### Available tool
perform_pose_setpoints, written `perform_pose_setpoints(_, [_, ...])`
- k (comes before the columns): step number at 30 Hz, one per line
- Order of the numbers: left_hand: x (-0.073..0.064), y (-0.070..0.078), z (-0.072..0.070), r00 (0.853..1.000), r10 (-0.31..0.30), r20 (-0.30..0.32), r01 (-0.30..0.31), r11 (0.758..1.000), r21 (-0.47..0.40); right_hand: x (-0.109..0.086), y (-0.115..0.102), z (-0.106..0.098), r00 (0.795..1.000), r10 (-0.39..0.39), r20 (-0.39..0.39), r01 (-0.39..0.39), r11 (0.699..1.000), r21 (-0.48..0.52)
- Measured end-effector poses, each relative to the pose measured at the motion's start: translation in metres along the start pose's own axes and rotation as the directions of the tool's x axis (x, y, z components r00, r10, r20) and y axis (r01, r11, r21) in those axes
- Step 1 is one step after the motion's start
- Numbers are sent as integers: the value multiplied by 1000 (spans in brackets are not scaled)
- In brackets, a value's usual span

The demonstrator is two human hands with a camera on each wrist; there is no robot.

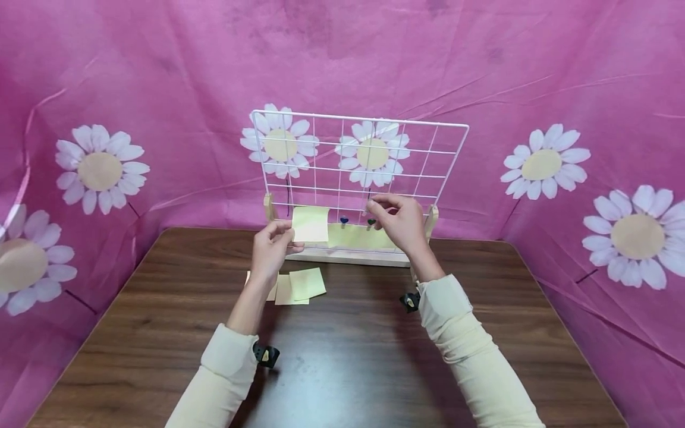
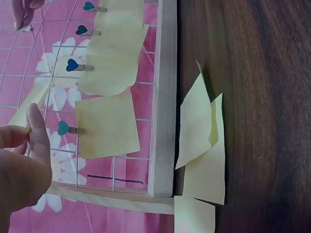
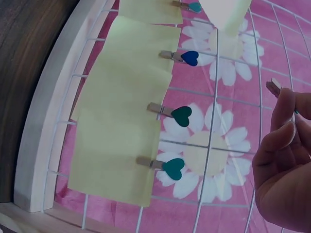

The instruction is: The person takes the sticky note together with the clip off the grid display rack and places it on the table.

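My left hand pinches a pale yellow sticky note by its side edge, held up in front of a white wire grid. Between thumb and fingertips of my right hand is a small wooden clothespin, its tip sticking out near the grid. Lower on the wires hang several yellow notes, each fixed by a clothespin with a painted heart: a teal heart, a blue heart and green ones. The held note is above this row.
A wooden base with side posts carries the grid upright on the brown table. Several loose sticky notes lie overlapping in front of it, near my left forearm. A pink cloth with white daisies hangs behind and around.
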State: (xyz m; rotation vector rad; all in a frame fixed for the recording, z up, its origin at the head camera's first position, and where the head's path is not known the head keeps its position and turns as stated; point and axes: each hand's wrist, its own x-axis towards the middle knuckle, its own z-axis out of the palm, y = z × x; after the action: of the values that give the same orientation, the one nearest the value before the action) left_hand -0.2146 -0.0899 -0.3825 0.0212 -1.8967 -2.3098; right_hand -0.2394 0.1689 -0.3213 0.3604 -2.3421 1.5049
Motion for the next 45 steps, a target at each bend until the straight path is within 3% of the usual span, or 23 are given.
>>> perform_pose_setpoints(12, [-8,-9,0,999,-33,22,33,999,-24,-19,20,-22,999,31,12,-30,998,-47])
perform_pose_setpoints(16, [-10,-13,0,999,-48,19,48,998,-33,-26,28,-32,999,52,-6,-52,993,-104])
perform_pose_setpoints(24, [-18,-26,-5,996,-85,26,83,994,64,-49,54,-54,996,88,-33,-93,969,-227])
perform_pose_setpoints(30, [-25,-37,-9,992,-120,32,113,982,152,-65,69,-66,993,113,-33,-118,960,-253])
perform_pose_setpoints(35, [-28,-42,-11,991,-131,33,119,965,233,-74,81,-73,985,172,-16,-170,946,-276])
perform_pose_setpoints(45, [-32,-51,-10,975,-201,99,182,967,177,-84,107,-85,952,301,48,-275,917,-289])
